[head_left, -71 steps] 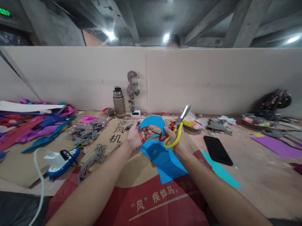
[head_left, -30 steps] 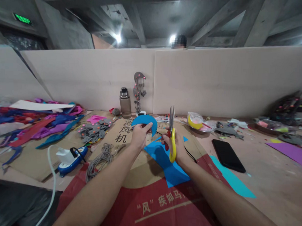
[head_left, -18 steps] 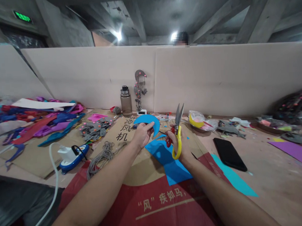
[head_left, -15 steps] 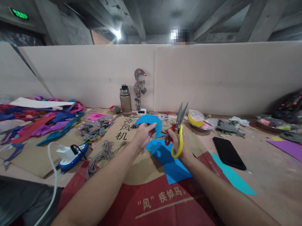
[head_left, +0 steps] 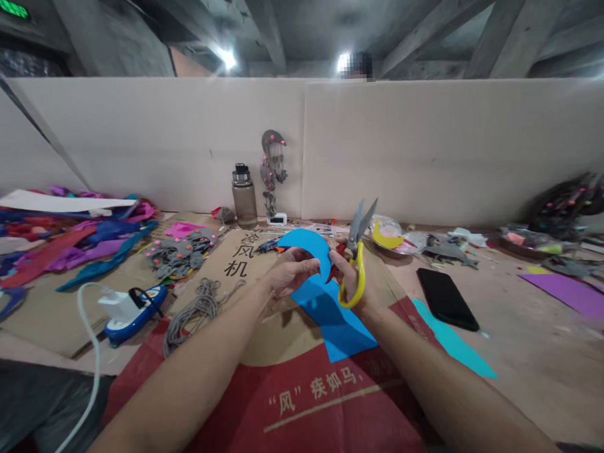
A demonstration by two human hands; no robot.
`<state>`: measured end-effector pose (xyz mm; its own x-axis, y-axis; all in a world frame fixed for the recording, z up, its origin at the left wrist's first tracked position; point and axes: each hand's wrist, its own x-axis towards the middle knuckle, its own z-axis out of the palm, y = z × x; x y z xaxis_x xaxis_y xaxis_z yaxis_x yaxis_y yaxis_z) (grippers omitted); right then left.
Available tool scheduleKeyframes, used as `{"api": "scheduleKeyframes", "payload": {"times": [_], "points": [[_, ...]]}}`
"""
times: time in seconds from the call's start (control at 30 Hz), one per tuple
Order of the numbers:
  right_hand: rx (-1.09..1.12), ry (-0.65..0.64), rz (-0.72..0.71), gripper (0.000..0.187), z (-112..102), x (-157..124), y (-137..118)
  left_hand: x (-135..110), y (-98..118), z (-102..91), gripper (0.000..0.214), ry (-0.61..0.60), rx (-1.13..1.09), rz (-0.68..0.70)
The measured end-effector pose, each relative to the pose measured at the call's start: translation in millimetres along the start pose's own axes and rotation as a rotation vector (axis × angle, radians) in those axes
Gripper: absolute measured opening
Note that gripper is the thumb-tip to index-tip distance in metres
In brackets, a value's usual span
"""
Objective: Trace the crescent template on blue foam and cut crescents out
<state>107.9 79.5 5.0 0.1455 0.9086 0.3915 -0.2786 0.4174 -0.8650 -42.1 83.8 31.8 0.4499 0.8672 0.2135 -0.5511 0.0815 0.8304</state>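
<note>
My left hand (head_left: 289, 276) pinches a blue crescent-shaped foam cutout (head_left: 307, 247), held just above the table at the centre. My right hand (head_left: 352, 288) grips scissors (head_left: 356, 251) with yellow and red handles; the blades point up and away, slightly apart, right beside the crescent. Below both hands a larger blue foam sheet (head_left: 336, 318) lies flat on a red and brown cardboard sheet (head_left: 309, 400).
A black phone (head_left: 444, 299) lies to the right beside a teal strip (head_left: 455, 347). At the left sit a blue and white charger with cable (head_left: 128, 307), grey cord (head_left: 190, 315), grey cutouts (head_left: 180, 252) and coloured foam scraps (head_left: 67, 237). A bottle (head_left: 243, 197) stands against the cardboard wall (head_left: 429, 147).
The scissors swung from upright to leaning right with blades parted. My left hand brought the crescent lower and closer to the scissors. The camera shifted a little.
</note>
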Motion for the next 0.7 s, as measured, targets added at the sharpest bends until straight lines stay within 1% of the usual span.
{"api": "scheduleKeyframes", "payload": {"times": [0.13,0.2,0.33,0.43,0.5,0.53,0.57,0.6,0.7], "points": [[0.126,-0.034,0.019,0.047,2,1,1,2,2,-5.5,0.032,0.02,-0.006,0.026],[0.164,-0.029,0.026,0.047,2,2,3,4,2,-9.4,0.032,0.037,-0.002,0.04],[0.174,0.019,0.025,0.05,-2,4,8,9,4,-19.9,0.034,0.085,-0.013,0.06],[0.163,0.043,0.038,0.053,-3,5,10,14,6,-32.0,0.034,0.109,-0.001,0.078],[0.155,0.051,0.046,0.053,-2,5,8,18,7,-43.1,0.032,0.184,0.095,0.08],[0.149,0.051,0.054,0.053,-2,5,6,20,9,-49.7,0.031,0.249,0.185,0.063],[0.141,0.047,0.061,0.051,-2,4,3,22,10,-56.9,0.029,0.33,0.32,0.025],[0.128,0.039,0.064,0.05,-1,3,1,24,12,-64.4,0.028,0.38,0.392,-0.01],[0.085,0.009,0.057,0.045,-1,2,-7,24,16,-86.2,0.028,0.449,0.561,-0.101]]}}
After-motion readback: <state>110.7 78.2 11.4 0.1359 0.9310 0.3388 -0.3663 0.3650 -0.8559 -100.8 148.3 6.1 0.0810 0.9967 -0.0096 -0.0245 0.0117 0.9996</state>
